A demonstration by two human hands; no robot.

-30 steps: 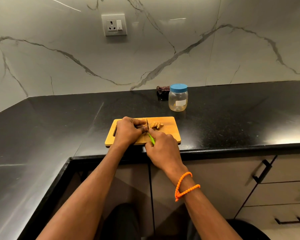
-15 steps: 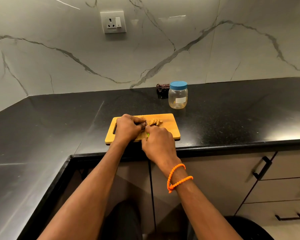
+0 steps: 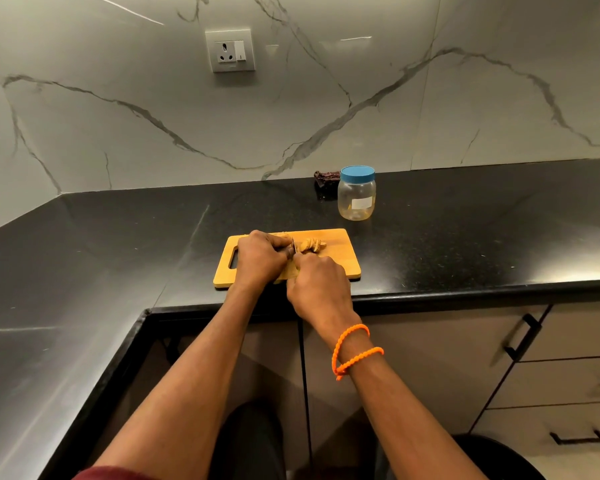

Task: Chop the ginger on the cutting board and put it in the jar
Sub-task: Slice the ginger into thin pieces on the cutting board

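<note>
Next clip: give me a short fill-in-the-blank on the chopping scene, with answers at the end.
1. The jar wears a ____ lid.
2. The ginger slices lie on a wooden cutting ____.
3. The orange beaded band sits on the ____ wrist.
4. The left hand and right hand both work over the board, while the jar stands ____ it on the counter.

Answers: blue; board; right; behind

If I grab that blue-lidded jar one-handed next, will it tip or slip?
The jar looks squat and wide, so a tip seems unlikely. It appears nearly empty clear plastic, so probably light and apt to slide on the glossy black counter. Its smooth wall may feel slippery.
</note>
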